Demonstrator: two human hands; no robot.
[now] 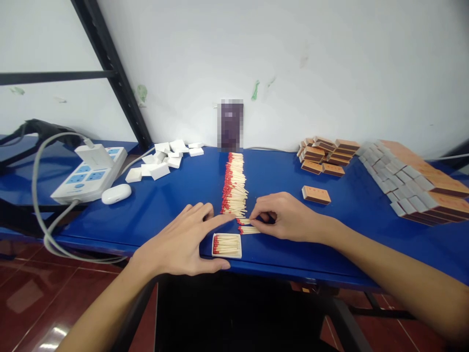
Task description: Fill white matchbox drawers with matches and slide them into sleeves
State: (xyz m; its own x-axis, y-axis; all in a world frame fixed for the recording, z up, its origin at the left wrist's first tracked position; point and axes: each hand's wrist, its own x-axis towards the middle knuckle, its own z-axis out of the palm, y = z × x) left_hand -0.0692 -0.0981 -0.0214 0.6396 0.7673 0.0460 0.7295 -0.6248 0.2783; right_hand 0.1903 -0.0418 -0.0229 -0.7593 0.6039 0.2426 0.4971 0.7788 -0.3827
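Observation:
A long heap of red-tipped matches (235,183) runs from the wall toward the table's front. Its near end touches the index fingertip of my left hand (183,239), whose fingers are spread and hold nothing. Between that hand's thumb and index finger lies a small white tray (240,253) with matches inside. My right hand (280,215) is closed in a pinch at a few matches (248,230) set apart from the heap, just behind and right of the tray. Whatever sits between its fingertips is too small to make out.
White box pieces (159,170) lie at the back left, near an earbud case (116,194) and a power strip (78,183) with cables. Orange matchboxes (316,194) stand at the right, with a large stack (414,195) beyond. A blurred dark object (230,126) leans on the wall.

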